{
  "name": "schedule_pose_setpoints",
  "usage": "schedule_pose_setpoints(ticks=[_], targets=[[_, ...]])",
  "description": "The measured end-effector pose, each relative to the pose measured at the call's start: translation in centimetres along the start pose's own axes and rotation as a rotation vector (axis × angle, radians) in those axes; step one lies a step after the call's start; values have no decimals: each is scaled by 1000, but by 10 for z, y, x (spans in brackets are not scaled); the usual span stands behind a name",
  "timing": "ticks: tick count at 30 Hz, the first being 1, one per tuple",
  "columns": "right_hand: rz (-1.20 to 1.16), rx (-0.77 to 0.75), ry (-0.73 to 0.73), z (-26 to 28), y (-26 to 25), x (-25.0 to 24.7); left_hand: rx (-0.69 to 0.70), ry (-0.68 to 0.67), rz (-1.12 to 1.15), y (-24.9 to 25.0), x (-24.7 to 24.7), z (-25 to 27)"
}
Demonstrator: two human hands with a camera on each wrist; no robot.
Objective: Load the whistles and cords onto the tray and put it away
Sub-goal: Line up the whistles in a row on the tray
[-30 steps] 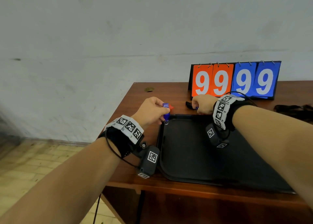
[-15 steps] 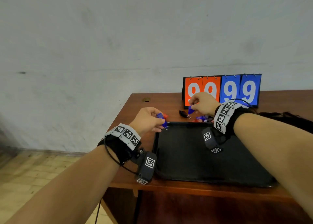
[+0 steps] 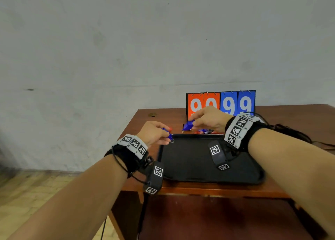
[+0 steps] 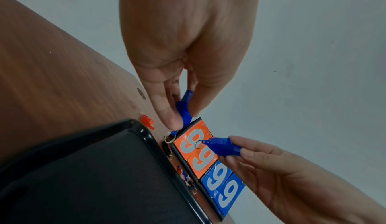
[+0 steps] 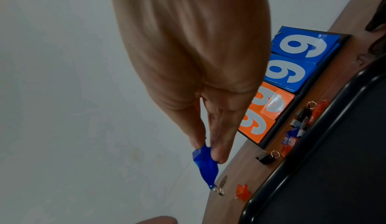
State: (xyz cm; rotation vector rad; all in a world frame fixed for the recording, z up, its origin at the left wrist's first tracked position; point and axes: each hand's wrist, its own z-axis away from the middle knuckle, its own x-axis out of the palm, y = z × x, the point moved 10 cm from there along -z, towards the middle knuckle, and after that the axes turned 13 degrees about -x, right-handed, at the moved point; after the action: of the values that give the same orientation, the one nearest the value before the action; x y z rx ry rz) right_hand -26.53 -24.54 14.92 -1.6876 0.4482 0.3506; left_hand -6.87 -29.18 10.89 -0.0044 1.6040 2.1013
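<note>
A black tray lies on the brown table. My left hand pinches a blue whistle with a metal ring just above the tray's far left corner. My right hand pinches a second blue whistle in the air behind the tray's far rim. An orange whistle lies on the table by that corner. A black whistle and several more whistles lie between the tray and the scoreboard. Black cords lie on the table at the right, partly hidden by my right arm.
A flip scoreboard showing 99 in orange and 99 in blue stands behind the whistles, near the wall. The table's left edge is close to my left hand, with tiled floor below.
My right hand has lifted a blue whistle off the table behind the tray. My left hand still holds its blue whistle over the tray's far left corner. The head view has tilted upward.
</note>
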Motion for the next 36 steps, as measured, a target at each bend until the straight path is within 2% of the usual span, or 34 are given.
schedule_pose_setpoints(ticks=[3,7,12,23,27,33,36], targets=[[59,-33,1,5,-1,1,-47,-5,8,-1,2,-1],[237,-80,-83,4,2,14,-85,-65,-59,-5,13,-3],[348,-129,-148,0,5,32,20,-14,-314,-7,17,-18],[860,-271,-369,-20,13,75,282,113,-935,9,42,-50],[926,-281,-402,-29,19,80,284,123,-978,10,46,-65],[888,-316,-302,-44,18,76,260,125,-995,4,46,-79],[882,-299,-347,-48,25,85,254,120,-988,1,48,-83]])
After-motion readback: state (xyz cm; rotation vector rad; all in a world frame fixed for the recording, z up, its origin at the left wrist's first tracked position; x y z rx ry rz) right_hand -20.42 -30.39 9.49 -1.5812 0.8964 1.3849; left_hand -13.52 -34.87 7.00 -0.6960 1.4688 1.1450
